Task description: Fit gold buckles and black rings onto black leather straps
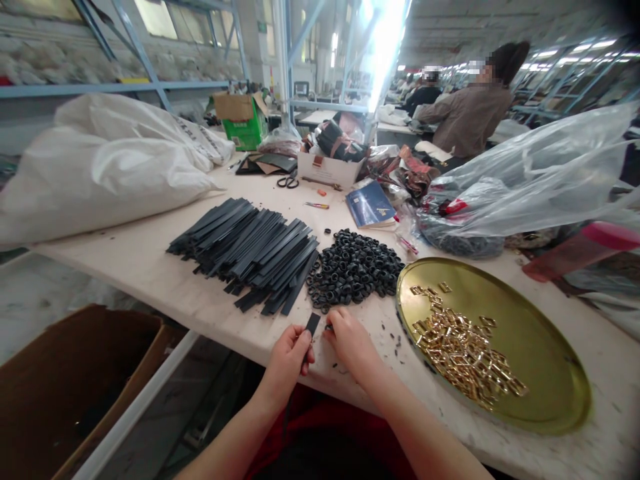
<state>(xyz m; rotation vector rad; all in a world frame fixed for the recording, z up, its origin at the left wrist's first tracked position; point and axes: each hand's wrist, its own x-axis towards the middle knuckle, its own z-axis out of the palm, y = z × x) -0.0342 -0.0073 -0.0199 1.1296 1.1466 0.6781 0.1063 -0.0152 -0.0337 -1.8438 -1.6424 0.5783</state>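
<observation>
My left hand (286, 355) is closed around a black strip (313, 323). One end of it sticks up past my thumb, and a tail hangs below the table edge. Beside it, my right hand (353, 343) pinches a small black loop (329, 327), mostly hidden by my fingers. A heap of black loops (357, 267) lies just beyond my hands. To its left is a pile of black strips (245, 250). Gold rectangular buckles (465, 350) lie heaped on a round gold tray (545, 373) at my right.
A white sack (115, 167) covers the table's back left. Behind the piles are scissors (287, 181), a blue booklet (371, 203) and a white box (327, 170). A plastic bag (530, 180) and a pink-lidded bottle (575, 252) stand right. A co-worker (475, 113) is farther back.
</observation>
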